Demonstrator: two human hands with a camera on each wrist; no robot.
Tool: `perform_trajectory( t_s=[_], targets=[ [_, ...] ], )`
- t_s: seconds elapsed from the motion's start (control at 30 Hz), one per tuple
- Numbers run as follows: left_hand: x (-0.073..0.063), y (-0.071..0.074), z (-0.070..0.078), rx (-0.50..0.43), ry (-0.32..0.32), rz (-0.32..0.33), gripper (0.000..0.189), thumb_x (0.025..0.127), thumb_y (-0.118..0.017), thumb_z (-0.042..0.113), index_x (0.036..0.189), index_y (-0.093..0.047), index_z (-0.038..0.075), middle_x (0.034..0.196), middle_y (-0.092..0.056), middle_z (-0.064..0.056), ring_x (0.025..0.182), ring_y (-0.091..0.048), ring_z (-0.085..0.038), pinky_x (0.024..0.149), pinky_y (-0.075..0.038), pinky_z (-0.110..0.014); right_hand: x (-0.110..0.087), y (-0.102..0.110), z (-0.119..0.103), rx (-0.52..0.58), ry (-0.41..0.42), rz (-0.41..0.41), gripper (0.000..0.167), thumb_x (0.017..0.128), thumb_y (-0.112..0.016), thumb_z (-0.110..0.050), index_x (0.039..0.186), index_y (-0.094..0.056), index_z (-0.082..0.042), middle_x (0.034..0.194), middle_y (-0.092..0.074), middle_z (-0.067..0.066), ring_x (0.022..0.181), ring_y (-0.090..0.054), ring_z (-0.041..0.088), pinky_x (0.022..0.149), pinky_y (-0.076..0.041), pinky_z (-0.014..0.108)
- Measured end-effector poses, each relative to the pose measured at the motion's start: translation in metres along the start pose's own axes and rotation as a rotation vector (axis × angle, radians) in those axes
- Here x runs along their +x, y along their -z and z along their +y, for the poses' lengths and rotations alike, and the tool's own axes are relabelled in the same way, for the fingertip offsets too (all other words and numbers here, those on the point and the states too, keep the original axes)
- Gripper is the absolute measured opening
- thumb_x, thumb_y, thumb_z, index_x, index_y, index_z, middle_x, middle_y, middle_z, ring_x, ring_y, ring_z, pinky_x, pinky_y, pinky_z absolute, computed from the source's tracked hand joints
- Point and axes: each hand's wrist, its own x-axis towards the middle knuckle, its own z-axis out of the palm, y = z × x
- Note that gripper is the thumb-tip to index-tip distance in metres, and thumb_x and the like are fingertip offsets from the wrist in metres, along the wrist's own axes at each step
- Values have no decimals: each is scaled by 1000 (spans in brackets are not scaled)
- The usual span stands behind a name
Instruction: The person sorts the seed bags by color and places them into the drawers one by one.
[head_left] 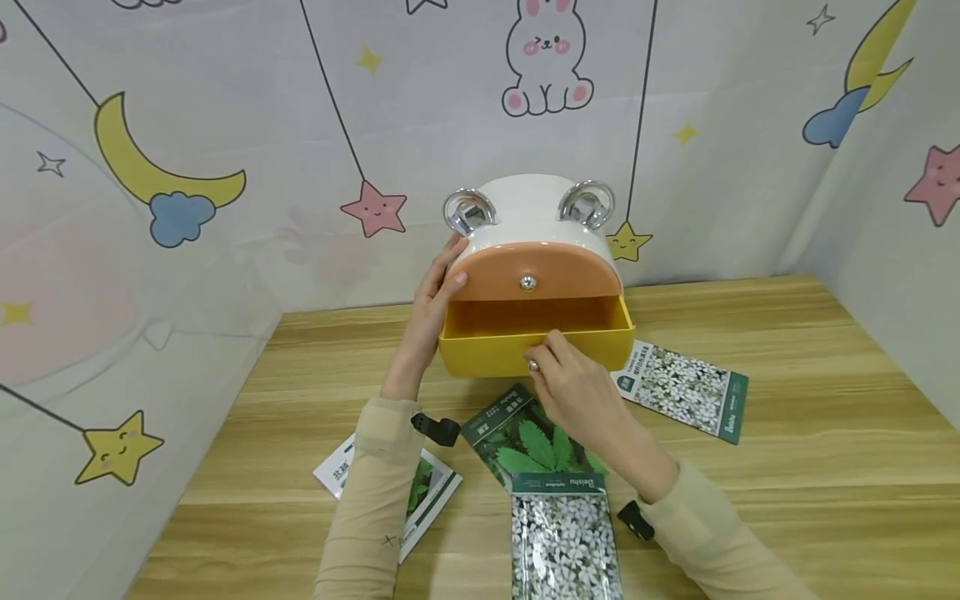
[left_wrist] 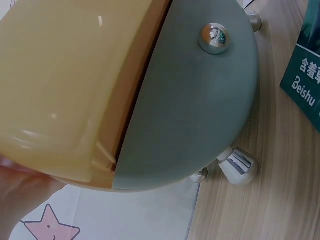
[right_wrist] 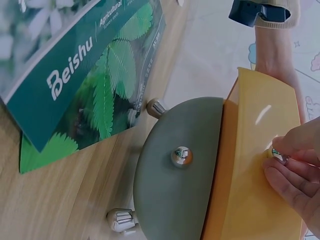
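Note:
A small rounded drawer cabinet (head_left: 525,200) with a white top and silver ring ears stands at the back of the table. Its yellow drawer (head_left: 480,354) is pulled out below the closed orange drawer (head_left: 491,279). With thumb and fingers, my right hand (head_left: 577,387) pinches the silver knob (head_left: 533,365) on the yellow front. My left hand (head_left: 433,296) rests against the cabinet's left side, its thumb at the edge of the orange front. Both wrist views show a grey-green bottom drawer (right_wrist: 175,185) with its own round knob (right_wrist: 181,156), closed under the yellow one.
Seed packets lie before the cabinet: a green-leaf packet (head_left: 498,433), a white-flower packet (head_left: 566,542) overlapping it, another white-flower packet (head_left: 690,387) at right, and a packet (head_left: 438,492) partly under the left forearm. Behind stands a patterned cloth backdrop (head_left: 442,108).

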Motion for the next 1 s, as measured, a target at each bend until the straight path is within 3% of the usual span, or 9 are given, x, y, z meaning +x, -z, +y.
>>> perform_trajectory(
  t_s=[1.0],
  targets=[
    [1,-1,-2,10,-10,6,49,101,-42,20,149,-35,19,162,-16,10,152,-9,-17,122,-12,-53,-11,8,-8,10,24,-4,18,81,-74,-4,96,-65,-4,85,-50,5,63,-45,10,48,-36,14]
  ],
)
